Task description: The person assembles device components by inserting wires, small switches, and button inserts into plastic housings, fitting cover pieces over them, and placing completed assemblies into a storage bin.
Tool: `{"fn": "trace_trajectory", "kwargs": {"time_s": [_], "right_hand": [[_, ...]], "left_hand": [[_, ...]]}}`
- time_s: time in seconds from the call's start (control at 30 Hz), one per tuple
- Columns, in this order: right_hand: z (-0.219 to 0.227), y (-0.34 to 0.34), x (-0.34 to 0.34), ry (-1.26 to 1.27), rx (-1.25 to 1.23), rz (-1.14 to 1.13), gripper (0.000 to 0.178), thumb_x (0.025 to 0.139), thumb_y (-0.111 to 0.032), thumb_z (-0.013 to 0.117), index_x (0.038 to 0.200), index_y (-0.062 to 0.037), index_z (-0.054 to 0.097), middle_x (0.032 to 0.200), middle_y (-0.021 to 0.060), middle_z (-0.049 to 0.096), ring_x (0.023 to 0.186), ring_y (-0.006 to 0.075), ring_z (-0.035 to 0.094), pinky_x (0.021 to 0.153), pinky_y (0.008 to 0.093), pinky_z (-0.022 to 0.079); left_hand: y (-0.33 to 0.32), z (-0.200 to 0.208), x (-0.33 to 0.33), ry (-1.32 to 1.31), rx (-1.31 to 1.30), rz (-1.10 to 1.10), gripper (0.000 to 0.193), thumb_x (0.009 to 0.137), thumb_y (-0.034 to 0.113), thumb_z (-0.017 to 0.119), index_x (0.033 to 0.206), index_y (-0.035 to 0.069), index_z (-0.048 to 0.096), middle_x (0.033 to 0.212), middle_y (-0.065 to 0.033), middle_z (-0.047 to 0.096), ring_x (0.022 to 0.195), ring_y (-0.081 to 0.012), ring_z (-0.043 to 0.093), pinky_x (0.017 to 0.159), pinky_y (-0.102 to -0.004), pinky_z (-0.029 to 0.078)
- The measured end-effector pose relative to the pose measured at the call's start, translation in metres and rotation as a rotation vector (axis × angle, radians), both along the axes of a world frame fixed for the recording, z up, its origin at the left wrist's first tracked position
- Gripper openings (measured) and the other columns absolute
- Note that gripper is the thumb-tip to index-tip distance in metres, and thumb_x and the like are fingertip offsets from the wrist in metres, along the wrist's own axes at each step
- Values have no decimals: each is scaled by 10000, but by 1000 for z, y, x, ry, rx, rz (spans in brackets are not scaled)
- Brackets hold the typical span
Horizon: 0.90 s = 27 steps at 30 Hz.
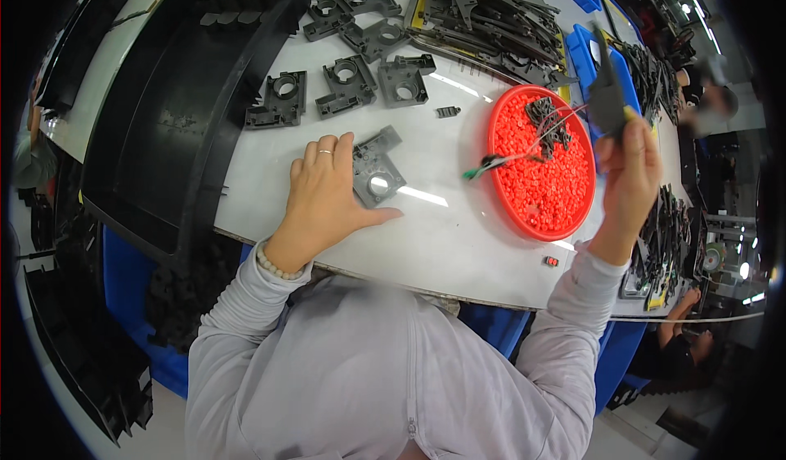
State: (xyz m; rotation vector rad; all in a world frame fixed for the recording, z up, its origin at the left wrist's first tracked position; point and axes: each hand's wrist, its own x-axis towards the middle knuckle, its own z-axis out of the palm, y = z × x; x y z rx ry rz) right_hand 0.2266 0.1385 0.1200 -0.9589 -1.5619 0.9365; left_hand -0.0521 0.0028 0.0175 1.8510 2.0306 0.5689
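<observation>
My left hand lies over the white tabletop, thumb spread away from the fingers. Beside its fingers is a dark plastic bracket with a round hole, slightly blurred; whether the fingers touch it is unclear. Raised at the right, my right hand pinches a long black plastic part between thumb and fingers. Thin wires stretch from near that part across the red bowl, ending in a green connector over its left rim. Small red pieces fill the bowl, with small black pieces on top.
Several black brackets lie beyond my left hand. A large black bin stands at left. Long black parts are piled at the back; a blue tray stands at right. Small loose pieces lie nearby. Other people are at far right.
</observation>
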Motion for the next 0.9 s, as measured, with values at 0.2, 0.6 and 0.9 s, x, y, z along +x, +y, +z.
{"fn": "trace_trajectory", "kwargs": {"time_s": [0.2,0.6,0.9], "right_hand": [[-52,-52,-16,11,-134,106,223,937,-121,489,1053,42,588,699,30,578,556,59,488,484,189,374],[-78,-79,-47,-41,-258,318,183,850,-22,589,1025,31,582,865,58,658,680,72,574,591,215,461],[-81,-81,-42,240,-415,440,182,881,-45,558,1055,4,563,845,8,602,680,45,512,592,199,418]], "left_hand": [[0,-5,5,17,-57,-32,881,558,289,810,1250,-31,370,1196,-188,430,1118,-326,413,925,-428,340],[4,8,5,-1175,118,-300,790,635,72,704,1323,19,320,1240,-116,444,1193,-220,428,1024,-371,335],[16,-12,0,-2074,125,1,731,878,609,304,1348,52,353,1114,-169,532,937,-280,559,734,-398,496]]}}
